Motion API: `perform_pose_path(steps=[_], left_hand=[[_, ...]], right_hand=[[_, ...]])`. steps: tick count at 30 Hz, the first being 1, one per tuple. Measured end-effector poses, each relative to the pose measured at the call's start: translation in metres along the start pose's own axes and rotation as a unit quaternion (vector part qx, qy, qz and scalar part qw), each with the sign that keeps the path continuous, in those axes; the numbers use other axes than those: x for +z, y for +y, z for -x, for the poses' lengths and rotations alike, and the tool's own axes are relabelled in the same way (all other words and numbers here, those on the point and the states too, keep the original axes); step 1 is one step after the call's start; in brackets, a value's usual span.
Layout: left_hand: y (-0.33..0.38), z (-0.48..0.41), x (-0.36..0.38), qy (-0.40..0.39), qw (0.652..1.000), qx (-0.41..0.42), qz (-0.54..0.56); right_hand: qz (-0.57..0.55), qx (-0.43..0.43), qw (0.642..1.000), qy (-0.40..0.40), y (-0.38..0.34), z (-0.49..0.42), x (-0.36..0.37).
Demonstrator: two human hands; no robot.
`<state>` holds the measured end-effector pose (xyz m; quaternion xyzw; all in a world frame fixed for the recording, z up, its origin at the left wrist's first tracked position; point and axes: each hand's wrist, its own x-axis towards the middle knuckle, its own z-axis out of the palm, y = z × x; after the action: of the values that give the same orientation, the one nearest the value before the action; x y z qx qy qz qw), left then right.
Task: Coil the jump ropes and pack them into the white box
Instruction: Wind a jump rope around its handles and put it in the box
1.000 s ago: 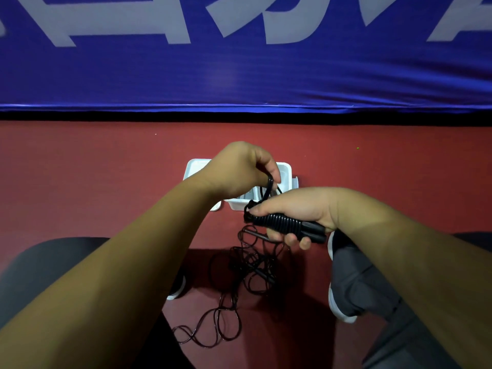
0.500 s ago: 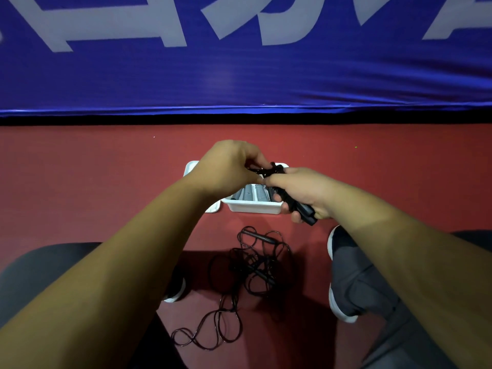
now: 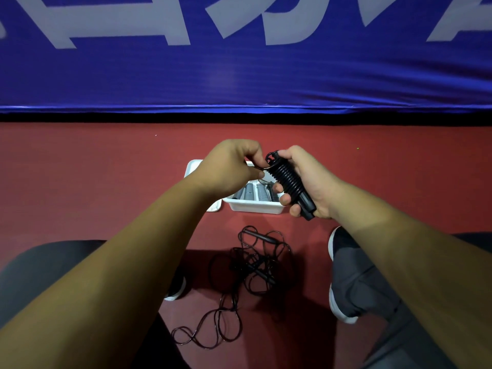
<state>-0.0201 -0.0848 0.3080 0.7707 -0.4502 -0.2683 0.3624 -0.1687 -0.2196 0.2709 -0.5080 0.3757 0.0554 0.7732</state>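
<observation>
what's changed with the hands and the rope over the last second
The right hand lifted the wound rope bundle from low and level to tilted over the white box; the left hand now pinches the cord at its top end. The loose rope on the floor stayed put.

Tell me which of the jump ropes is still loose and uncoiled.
The black rope tangled on the red floor between the feet; the other black rope is wound tight in the right hand.

Large pale letters are showing on the blue banner (image 3: 239, 75), cropped at the top; none is legible.
</observation>
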Motion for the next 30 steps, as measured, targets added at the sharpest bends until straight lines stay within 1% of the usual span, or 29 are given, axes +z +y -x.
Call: perform_pose_path(steps=[2,5,7,10,13,15,18,22,30], left_hand=[[-0.001,0.0,0.0,0.003,1.0,-0.006,0.018],[-0.004,0.001,0.0,-0.022,0.998,-0.019,0.058],[-0.003,0.002,-0.003,-0.054,0.994,-0.041,0.081],[-0.006,0.005,-0.01,-0.111,0.985,-0.094,0.096],[-0.014,0.007,-0.013,-0.163,0.975,-0.124,0.092],[-0.02,0.007,-0.012,-0.181,0.968,-0.142,0.105],[-0.028,0.005,-0.013,-0.171,0.965,-0.158,0.119],[-0.028,0.003,-0.014,-0.137,0.97,-0.157,0.123],[-0.032,0.003,-0.011,-0.143,0.98,-0.134,0.026]], right_hand=[[-0.005,-0.001,1.0,0.004,0.0,0.001,0.001],[-0.006,-0.013,0.999,0.029,0.001,-0.001,0.003],[0.001,-0.028,0.998,0.048,0.001,0.0,0.004],[0.014,-0.059,0.996,0.071,-0.002,0.0,0.005],[0.024,-0.071,0.994,0.079,-0.004,0.003,0.008],[0.034,-0.069,0.994,0.072,-0.004,0.005,0.009],[0.036,-0.066,0.996,0.057,-0.006,0.008,0.01],[0.026,-0.067,0.997,0.041,-0.008,0.01,0.009],[0.038,-0.073,0.997,-0.004,-0.006,0.013,0.006]])
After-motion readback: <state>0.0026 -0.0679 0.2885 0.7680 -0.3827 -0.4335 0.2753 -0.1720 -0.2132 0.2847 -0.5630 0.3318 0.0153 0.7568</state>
